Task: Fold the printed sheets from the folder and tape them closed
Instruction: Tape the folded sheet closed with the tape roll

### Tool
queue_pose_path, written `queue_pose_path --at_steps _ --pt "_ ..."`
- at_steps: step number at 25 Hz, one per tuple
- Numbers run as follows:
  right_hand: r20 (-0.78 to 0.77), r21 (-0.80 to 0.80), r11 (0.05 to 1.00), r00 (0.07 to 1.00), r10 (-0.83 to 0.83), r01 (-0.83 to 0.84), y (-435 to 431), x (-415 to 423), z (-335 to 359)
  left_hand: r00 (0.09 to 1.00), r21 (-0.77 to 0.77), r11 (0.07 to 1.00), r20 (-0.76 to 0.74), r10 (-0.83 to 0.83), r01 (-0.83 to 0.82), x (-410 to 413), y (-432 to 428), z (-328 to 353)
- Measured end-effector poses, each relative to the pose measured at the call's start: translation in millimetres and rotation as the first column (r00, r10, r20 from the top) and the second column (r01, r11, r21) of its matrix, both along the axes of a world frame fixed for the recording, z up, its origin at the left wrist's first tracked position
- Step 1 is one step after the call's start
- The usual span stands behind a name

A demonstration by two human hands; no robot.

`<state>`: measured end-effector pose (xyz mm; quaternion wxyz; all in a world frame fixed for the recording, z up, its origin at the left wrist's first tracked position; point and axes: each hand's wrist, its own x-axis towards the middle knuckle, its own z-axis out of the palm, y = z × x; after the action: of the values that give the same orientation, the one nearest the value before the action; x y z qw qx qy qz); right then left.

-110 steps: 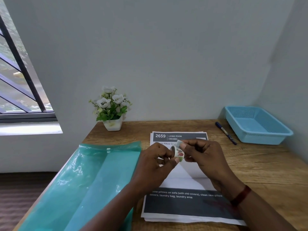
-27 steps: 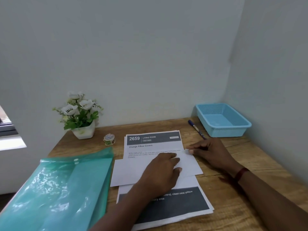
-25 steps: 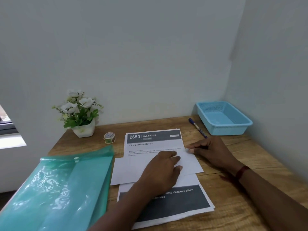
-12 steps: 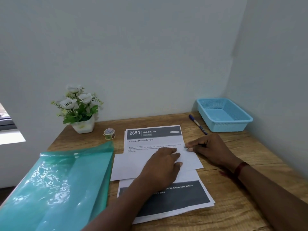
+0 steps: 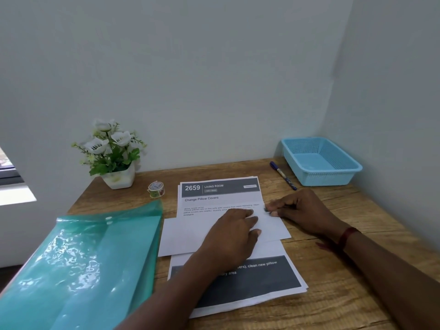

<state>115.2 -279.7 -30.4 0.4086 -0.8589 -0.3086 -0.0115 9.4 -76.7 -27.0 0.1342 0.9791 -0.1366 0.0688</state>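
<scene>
Tape roll (image 5: 156, 189) now set down far left; flat left hand (image 5: 234, 236) pins folded sheet (image 5: 188, 236), right hand (image 5: 302, 210) pinches tape strip (image 5: 266, 210) at its edge, likely needing pressing down next.

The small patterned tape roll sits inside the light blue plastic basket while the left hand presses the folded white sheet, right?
No. The head view shows the small patterned tape roll on the wooden table near the white flower pot; the left hand does press the folded white sheet.
</scene>
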Motion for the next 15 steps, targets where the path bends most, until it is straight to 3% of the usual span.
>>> queue_pose_path --at_steps 8,15 --pt "0.026 -0.062 0.998 0.999 0.034 -0.033 -1 2 0 1.000 0.016 1.000 -0.001 -0.011 0.011 1 0 -2" --pt "0.014 -0.100 0.992 0.997 0.079 -0.078 -6 1 2 0.999 0.185 0.983 0.029 0.014 -0.019 11 -9 -5"
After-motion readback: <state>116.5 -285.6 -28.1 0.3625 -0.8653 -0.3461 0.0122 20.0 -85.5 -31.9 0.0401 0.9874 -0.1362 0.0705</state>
